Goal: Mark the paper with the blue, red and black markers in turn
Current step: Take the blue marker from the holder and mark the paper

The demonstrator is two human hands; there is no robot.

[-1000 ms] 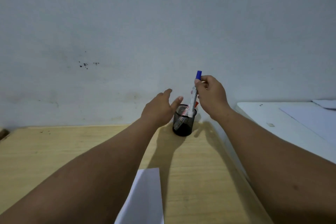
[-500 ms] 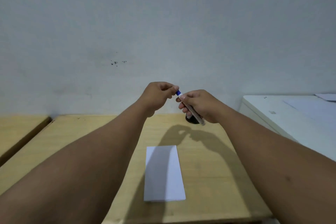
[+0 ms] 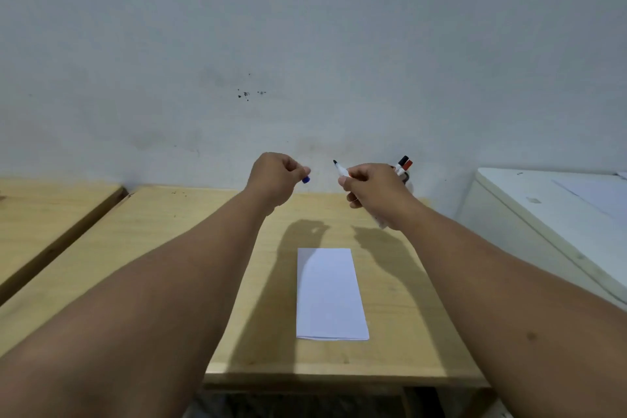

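Pale wooden tabletop (image 3: 176,248) against a grey wall carries a folded white paper sheet (image 3: 330,295) lying flat. Above the sheet's far edge, the left hand (image 3: 276,180) pinches a small blue cap (image 3: 306,179), apart from the right hand (image 3: 371,190), which is closed around the uncapped white-barrelled blue marker (image 3: 341,170). Beyond the sheet, behind the right hand, a red-capped marker (image 3: 408,165) and a black-capped marker (image 3: 402,160) stand together.

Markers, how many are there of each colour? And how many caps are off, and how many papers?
Blue marker, uncapped, in the right hand: 1
Red marker in the holder: 1
Black marker in the holder: 1
Blue cap, off, in the left hand: 1
Paper on the table: 1
Total: 5
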